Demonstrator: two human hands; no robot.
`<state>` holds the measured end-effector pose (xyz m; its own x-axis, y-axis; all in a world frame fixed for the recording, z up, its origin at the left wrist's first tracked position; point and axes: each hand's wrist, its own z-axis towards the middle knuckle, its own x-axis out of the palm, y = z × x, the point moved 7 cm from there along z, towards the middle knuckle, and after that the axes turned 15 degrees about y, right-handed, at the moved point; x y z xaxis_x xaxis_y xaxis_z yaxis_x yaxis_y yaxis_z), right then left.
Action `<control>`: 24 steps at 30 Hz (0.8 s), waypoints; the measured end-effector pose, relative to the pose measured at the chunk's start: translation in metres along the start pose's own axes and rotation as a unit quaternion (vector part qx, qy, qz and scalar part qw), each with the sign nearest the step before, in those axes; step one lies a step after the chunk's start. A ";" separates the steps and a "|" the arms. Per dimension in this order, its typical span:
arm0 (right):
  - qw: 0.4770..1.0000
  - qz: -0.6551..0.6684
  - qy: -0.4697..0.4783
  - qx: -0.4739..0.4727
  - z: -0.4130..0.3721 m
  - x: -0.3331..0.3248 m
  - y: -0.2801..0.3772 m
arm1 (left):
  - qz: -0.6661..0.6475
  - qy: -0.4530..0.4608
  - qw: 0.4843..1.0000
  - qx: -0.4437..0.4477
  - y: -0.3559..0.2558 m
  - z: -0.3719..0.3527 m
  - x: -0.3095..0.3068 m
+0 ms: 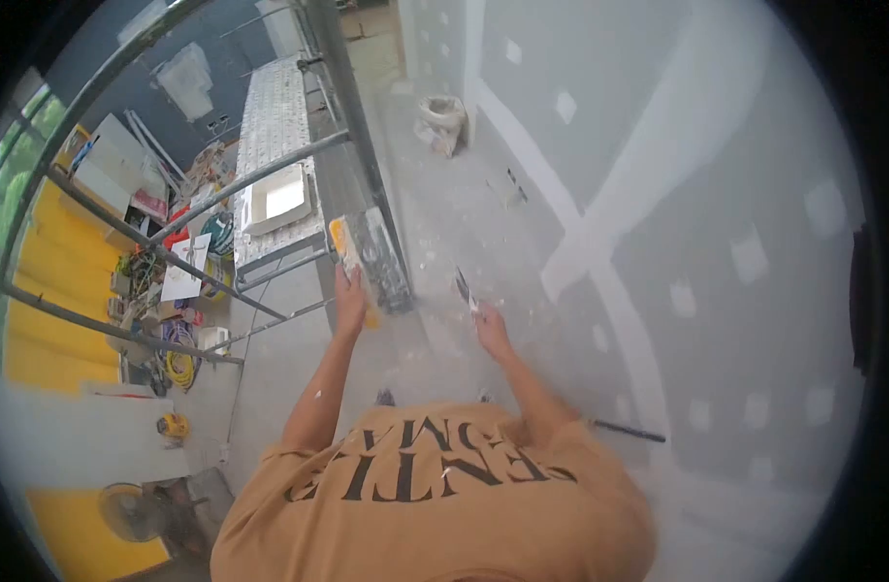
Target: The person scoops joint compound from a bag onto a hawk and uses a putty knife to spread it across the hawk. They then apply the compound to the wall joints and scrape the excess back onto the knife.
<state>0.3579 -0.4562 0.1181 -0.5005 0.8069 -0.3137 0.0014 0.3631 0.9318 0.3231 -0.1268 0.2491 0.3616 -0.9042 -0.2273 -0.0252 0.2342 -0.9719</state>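
1. On the left hand (350, 303) we see the fingers clamped round a dark mud pan (380, 260), apparently held level so the compound stays in.
2. The fingers of the right hand (491, 330) are closed on a taping knife (463, 288), blade pointing away, just right of the pan.
3. Right of both hands rises a drywall wall (716, 194) with white patched joints and screw spots.
4. Left of them lies a scaffold platform (274, 126) bearing a white tray (279, 199).
5. Beyond them we see the dusty floor (444, 209), with a sack (441, 121) standing on it.
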 end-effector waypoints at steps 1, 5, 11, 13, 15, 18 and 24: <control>0.993 0.115 0.001 0.021 0.006 0.002 -0.010 | 0.011 -0.033 0.999 0.001 -0.004 -0.001 -0.007; 0.957 0.286 0.043 0.025 -0.008 0.001 0.028 | -0.046 -0.012 0.998 -0.031 0.017 -0.018 -0.019; 0.942 0.329 0.065 0.022 0.025 0.017 0.043 | -0.031 -0.002 0.996 -0.082 0.038 -0.054 -0.031; 0.963 0.263 0.055 -0.014 0.057 0.029 0.056 | -0.052 -0.006 0.995 -0.089 0.054 -0.068 -0.046; 0.970 0.238 0.056 -0.016 0.089 0.042 0.082 | -0.060 -0.034 0.994 -0.083 0.046 -0.089 -0.064; 0.970 0.235 0.051 -0.028 0.152 0.065 0.103 | -0.052 -0.097 0.986 -0.129 0.070 -0.127 -0.123; 0.974 0.213 -0.030 -0.069 0.237 0.119 0.147 | -0.002 -0.169 0.967 -0.189 0.111 -0.227 -0.244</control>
<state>0.5034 -0.1966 0.1741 -0.4293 0.8976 0.1000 0.0792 -0.0728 0.9942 0.0204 0.0384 0.1831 0.6451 -0.7215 -0.2515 -0.3387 0.0250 -0.9405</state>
